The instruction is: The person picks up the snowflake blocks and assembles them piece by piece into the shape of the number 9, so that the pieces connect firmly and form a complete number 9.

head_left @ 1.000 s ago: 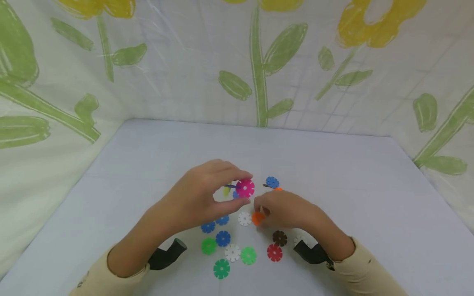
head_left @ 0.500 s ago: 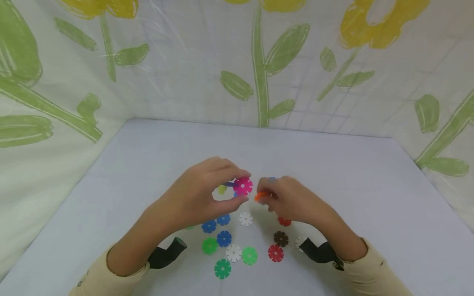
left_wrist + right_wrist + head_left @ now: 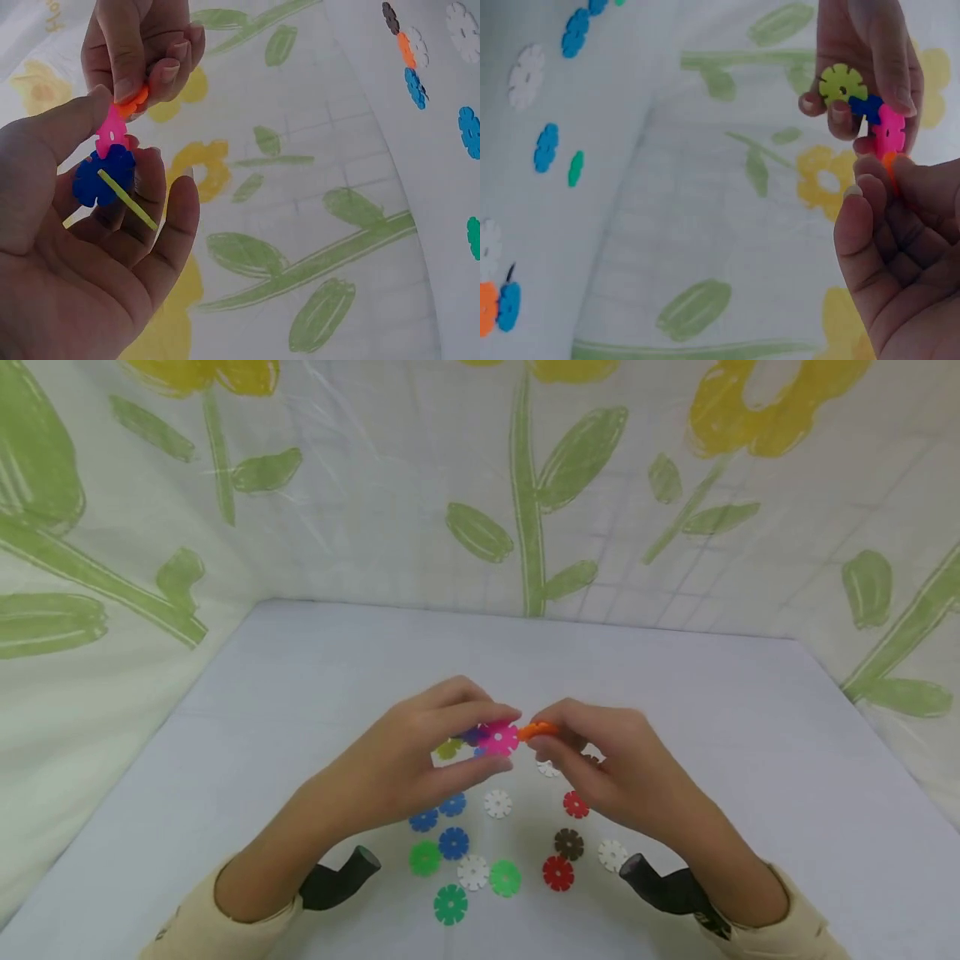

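**Two hands joining snowflake discs above the tabletop**

Head view: The left hand [image 3: 420,752] holds a small cluster of joined discs above the tabletop [image 3: 300,693], its thumb and fingers curled round the pink disc [image 3: 498,737] at the cluster's right end. The right hand [image 3: 615,760] pinches an orange disc [image 3: 537,729] between thumb and forefinger, edge-on, touching the pink disc's rim. Loose discs lie flat below the hands: blue [image 3: 453,842], green [image 3: 450,903], white [image 3: 497,803], red [image 3: 558,872] and brown [image 3: 568,843] among them. Black wrist mounts show at both sleeves.

Left wrist view: This view shows the cluster's make-up, which the head view obscures. The pink disc [image 3: 111,135] is slotted into a blue disc [image 3: 103,178], and a yellow-green disc [image 3: 127,199] appears edge-on as a thin line. The orange disc [image 3: 132,101] sits at the pink disc's upper edge, pinched by the right hand [image 3: 142,45].

Right wrist view: Only here does the yellow-green disc [image 3: 842,83] show its full notched face. It joins the blue disc [image 3: 866,107], then the pink [image 3: 889,133]; the orange disc [image 3: 891,166] is mostly hidden behind the right fingers [image 3: 870,225].
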Demonstrator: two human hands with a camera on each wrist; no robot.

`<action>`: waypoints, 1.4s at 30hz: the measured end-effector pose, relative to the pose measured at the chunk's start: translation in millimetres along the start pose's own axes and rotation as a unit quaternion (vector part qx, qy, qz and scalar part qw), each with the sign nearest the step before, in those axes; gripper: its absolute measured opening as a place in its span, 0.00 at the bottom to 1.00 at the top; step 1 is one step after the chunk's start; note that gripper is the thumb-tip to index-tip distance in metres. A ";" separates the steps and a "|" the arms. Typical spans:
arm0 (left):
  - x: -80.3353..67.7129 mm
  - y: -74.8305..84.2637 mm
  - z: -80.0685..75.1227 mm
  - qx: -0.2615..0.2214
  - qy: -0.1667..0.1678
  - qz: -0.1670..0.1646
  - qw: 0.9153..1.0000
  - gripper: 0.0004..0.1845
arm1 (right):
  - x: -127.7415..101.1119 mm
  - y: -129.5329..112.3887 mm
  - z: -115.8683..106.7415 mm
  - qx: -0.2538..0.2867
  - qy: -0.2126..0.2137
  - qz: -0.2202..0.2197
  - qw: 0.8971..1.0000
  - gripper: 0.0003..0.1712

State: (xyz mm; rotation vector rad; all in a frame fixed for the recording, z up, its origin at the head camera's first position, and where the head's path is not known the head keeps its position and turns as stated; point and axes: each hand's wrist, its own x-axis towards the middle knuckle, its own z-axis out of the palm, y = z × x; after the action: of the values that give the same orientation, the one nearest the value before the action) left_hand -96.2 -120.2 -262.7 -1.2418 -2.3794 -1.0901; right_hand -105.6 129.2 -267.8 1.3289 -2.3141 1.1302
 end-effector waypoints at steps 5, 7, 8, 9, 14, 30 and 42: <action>-0.7 1.1 1.2 -0.027 -0.013 -0.007 1.000 0.22 | -1.9 0.0 1.3 -0.007 0.004 -0.002 1.000 0.16; -0.6 2.1 2.6 -0.031 -0.025 -0.015 0.999 0.21 | -2.5 0.0 2.7 -0.004 0.002 0.001 1.000 0.15; -0.5 2.7 3.5 -0.033 -0.031 -0.020 0.999 0.21 | -2.7 0.0 3.6 -0.001 0.001 0.002 1.000 0.14; -0.3 3.3 4.5 -0.033 -0.037 -0.024 0.998 0.21 | -2.9 0.0 4.7 0.003 0.000 0.002 1.000 0.13; 0.5 5.5 9.8 -0.036 -0.054 -0.044 0.997 0.22 | -3.1 0.1 11.0 0.029 0.006 0.006 1.000 0.10; 0.1 6.9 17.3 -0.026 -0.062 -0.054 0.996 0.20 | -3.0 0.4 26.4 0.064 0.054 0.003 0.996 0.11; -0.5 6.0 16.2 -0.031 -0.081 -0.037 0.996 0.20 | -4.0 -3.0 24.0 0.053 0.013 0.027 0.998 0.11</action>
State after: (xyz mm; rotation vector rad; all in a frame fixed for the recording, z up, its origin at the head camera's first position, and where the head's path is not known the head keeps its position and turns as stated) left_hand -89.3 -106.7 -271.2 -1.3200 -2.5479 -1.1336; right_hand -97.1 113.5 -284.6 1.2870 -2.3135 1.2945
